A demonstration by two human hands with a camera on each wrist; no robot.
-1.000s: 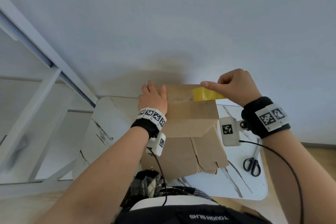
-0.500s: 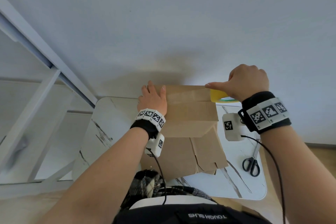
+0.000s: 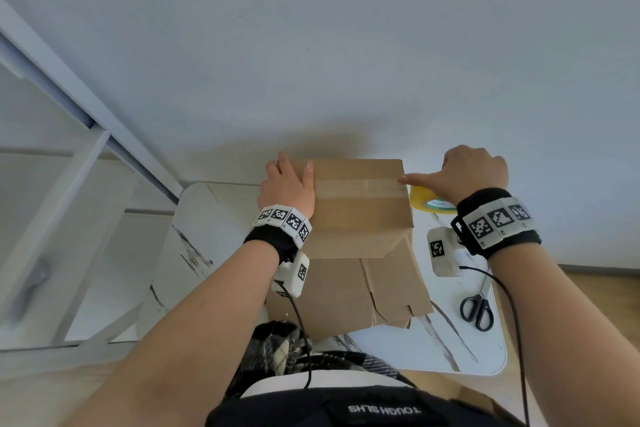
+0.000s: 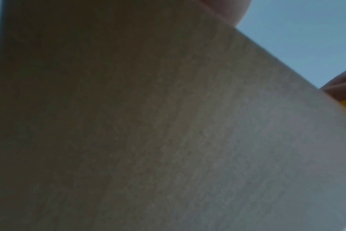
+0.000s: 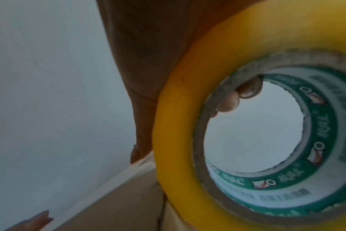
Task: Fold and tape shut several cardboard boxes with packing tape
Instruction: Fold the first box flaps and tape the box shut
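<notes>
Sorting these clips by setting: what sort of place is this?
Probably a room at home, not a warehouse: a small marble-look table against a plain white wall, wood flooring, and one cardboard box.

One cardboard box (image 3: pixel 360 204), one tape roll (image 3: pixel 427 201), seemingly one scissors (image 3: pixel 477 311).

Both forearms are bare. Each wrist has a black band (image 3: pixel 498 229) with white tags printed in black square codes. A small white camera box (image 3: pixel 443 251) hangs under each wrist, with a thin black cable (image 3: pixel 512 315). The black waistband (image 3: pixel 363 407) shows white letters.
</notes>
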